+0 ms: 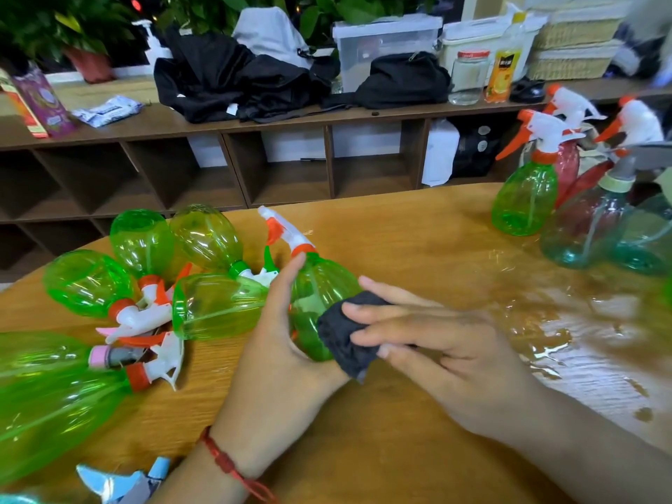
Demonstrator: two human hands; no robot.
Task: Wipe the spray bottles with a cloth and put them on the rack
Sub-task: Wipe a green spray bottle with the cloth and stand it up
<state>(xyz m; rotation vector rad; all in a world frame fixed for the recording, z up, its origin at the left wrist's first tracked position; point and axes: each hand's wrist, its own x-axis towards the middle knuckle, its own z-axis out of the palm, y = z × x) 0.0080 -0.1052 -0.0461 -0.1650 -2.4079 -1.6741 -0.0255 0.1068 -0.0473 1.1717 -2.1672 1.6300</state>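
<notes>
My left hand (pixel 272 343) grips a green spray bottle (pixel 320 285) with an orange and white trigger head pointing away from me, held above the wooden table (pixel 400 431). My right hand (pixel 436 343) holds a dark grey cloth (pixel 345 336) against the bottle's lower right side, fingers laid over the cloth. Several more green spray bottles (pixel 145 285) lie on their sides in a pile at the left. At the right stand upright bottles: a green one (pixel 523 198), red ones (pixel 571 165) and teal ones (pixel 589 227). I cannot make out a rack.
A low wooden shelf unit (pixel 254 169) runs along the back, topped with black clothing (pixel 236 81), plastic boxes (pixel 389 49), a jar (pixel 469 76) and a juice bottle (pixel 503 74). Potted plants stand behind it. A pale blue trigger head (pixel 120 481) lies at the table's near left edge.
</notes>
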